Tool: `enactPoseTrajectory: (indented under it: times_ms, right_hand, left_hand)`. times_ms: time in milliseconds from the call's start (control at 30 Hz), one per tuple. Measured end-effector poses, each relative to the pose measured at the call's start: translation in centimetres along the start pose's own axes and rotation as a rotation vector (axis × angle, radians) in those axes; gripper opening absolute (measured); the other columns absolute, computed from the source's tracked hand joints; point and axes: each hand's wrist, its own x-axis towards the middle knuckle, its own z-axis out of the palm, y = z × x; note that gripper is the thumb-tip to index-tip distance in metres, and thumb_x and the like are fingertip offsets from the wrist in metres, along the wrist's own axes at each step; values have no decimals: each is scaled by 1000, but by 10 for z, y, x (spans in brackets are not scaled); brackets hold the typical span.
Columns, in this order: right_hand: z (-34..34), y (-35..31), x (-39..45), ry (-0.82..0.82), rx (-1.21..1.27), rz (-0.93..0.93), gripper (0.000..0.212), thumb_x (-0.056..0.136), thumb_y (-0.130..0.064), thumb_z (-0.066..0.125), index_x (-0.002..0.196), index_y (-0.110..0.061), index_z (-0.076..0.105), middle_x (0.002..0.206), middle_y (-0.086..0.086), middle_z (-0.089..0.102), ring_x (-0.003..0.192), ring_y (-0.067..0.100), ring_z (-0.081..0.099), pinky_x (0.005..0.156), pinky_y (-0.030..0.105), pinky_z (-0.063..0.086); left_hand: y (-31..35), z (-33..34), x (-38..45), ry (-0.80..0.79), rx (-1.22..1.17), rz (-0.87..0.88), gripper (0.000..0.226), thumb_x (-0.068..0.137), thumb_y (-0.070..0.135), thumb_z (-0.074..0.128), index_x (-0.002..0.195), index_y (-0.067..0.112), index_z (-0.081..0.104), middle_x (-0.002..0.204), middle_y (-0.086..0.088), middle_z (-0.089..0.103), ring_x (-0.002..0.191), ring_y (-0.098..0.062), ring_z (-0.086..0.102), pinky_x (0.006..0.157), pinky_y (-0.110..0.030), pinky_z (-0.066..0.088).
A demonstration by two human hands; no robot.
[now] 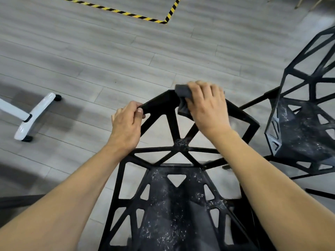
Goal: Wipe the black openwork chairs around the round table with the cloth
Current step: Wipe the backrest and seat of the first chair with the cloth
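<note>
A black openwork chair [174, 147] stands right below me, its backrest pointing away and its seat speckled with white dust. My left hand [126, 124] grips the left part of the backrest's top rail, thumb and fingers curled round it. My right hand [206, 107] holds a dark grey cloth [182, 91] wrapped over the top rail near its peak; part of the cloth hangs down behind the rail. A second black openwork chair [304, 127] stands at the right, its seat also dusty.
Grey wood-plank floor all around. A white wheeled stand base [34, 116] lies at the left. Yellow-and-black hazard tape [168, 17] marks the floor at the top. A dark edge [18, 201] shows at the lower left.
</note>
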Motion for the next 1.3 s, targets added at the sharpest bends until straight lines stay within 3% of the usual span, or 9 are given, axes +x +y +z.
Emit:
enactPoseTrajectory:
  times_ms: [233, 433, 533, 633, 733, 800, 1000, 1133, 1300]
  right_hand:
    - [-24, 59, -54, -37, 71, 328, 36, 105, -33, 45, 128, -5, 52, 107, 20, 56, 92, 40, 53, 81, 49, 44]
    - [-22, 58, -49, -4, 40, 326, 34, 105, -31, 46, 124, -3, 51, 105, 23, 56, 90, 43, 52, 79, 51, 43]
    - [-20, 54, -49, 22, 11, 344, 34, 105, -32, 45, 122, -4, 50, 104, 24, 56, 89, 43, 53, 78, 51, 42]
    - [-16, 51, -51, 62, -35, 386, 36, 105, -34, 43, 121, -3, 51, 105, 25, 56, 91, 45, 53, 78, 51, 39]
    - [-12, 47, -54, 113, -81, 411, 41, 106, -38, 38, 121, -2, 51, 107, 26, 55, 93, 44, 51, 82, 51, 36]
    - [-8, 45, -54, 138, -90, 434, 42, 106, -39, 36, 123, -3, 50, 110, 25, 55, 96, 44, 51, 84, 50, 35]
    - [6, 23, -56, 289, -58, 538, 44, 105, -40, 33, 125, -4, 51, 119, 24, 55, 110, 44, 48, 96, 53, 33]
    - [24, -13, -41, 407, 66, 343, 40, 105, -33, 36, 134, -10, 51, 136, 16, 53, 128, 38, 43, 111, 51, 29]
    - [56, -105, -14, 376, 224, -88, 40, 103, -27, 41, 135, -9, 56, 145, 10, 53, 142, 31, 38, 121, 49, 22]
  left_hand:
    - [-2, 5, -2, -2, 54, 35, 24, 108, 22, 35, 113, 17, 58, 100, 6, 65, 99, -27, 49, 92, -41, 31]
    - [-23, 2, -34, 66, -90, -27, 40, 108, 22, 36, 148, 21, 41, 139, 1, 52, 127, -17, 46, 107, -29, 32]
    - [-50, 8, -74, 43, -234, -181, 43, 108, 26, 35, 151, 30, 33, 143, 7, 52, 131, -13, 49, 111, -35, 39]
    - [-75, 13, -83, -10, -268, -148, 43, 108, 31, 32, 151, 34, 35, 146, 11, 51, 135, -6, 46, 115, -33, 37]
    - [-82, 20, -77, 20, -278, -161, 31, 109, 31, 32, 135, 33, 48, 112, 14, 65, 100, 7, 57, 81, -3, 39]
    - [-85, 27, -76, 36, -260, -189, 24, 109, 32, 30, 123, 28, 50, 86, 12, 61, 76, 0, 57, 61, -7, 38]
    - [-110, 52, -90, 93, -305, -166, 25, 108, 40, 24, 111, 30, 47, 87, 4, 66, 77, -8, 60, 58, -17, 37]
    - [-117, 65, -100, 200, -315, -110, 23, 108, 36, 26, 111, 29, 47, 77, 11, 57, 72, -7, 56, 56, -17, 34]
    - [-132, 81, -96, 316, -225, -65, 23, 108, 32, 27, 98, 24, 46, 77, 0, 59, 71, -19, 55, 55, -33, 35]
